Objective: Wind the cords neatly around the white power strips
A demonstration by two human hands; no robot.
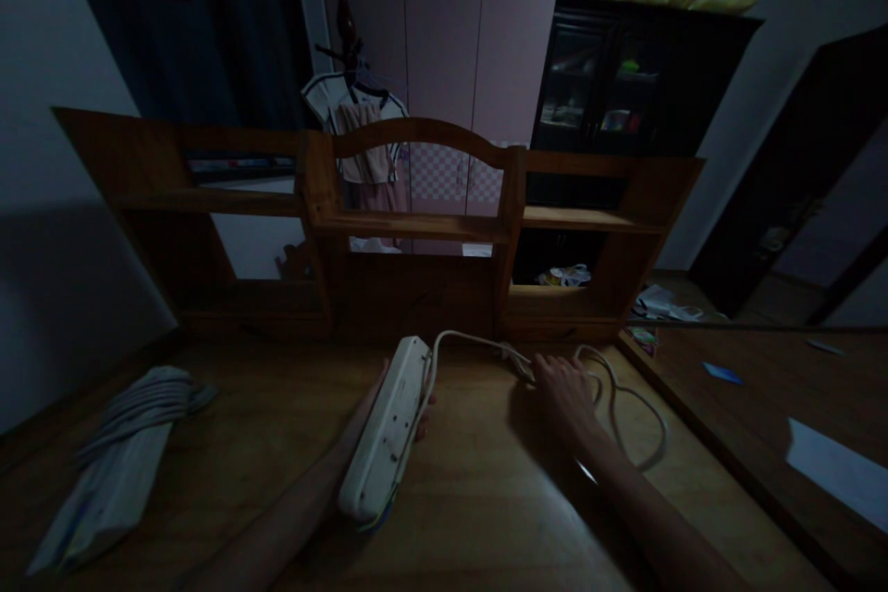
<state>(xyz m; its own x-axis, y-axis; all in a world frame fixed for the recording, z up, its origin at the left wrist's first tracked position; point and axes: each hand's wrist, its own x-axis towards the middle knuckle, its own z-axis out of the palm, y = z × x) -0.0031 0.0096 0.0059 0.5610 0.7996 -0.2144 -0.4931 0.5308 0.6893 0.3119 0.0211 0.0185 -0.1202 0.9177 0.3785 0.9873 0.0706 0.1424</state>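
Note:
A white power strip point(386, 430) lies lengthwise above a wooden desk point(478, 509). My left hand point(399, 407) is underneath it, fingers curled round its sides, gripping it. Its white cable point(624, 407) runs from the strip's far end to the right and loops on the desk. My right hand point(563, 393) rests on that cable near the plug end, palm down with fingers bent over the cord. The room is dim.
A wooden shelf unit point(416, 231) stands along the desk's back edge. A folded cloth and papers point(117, 462) lie at the left. A second desk point(783, 425) at the right carries paper sheets. Behind are a pink wardrobe point(444, 65) and a dark cabinet point(624, 83).

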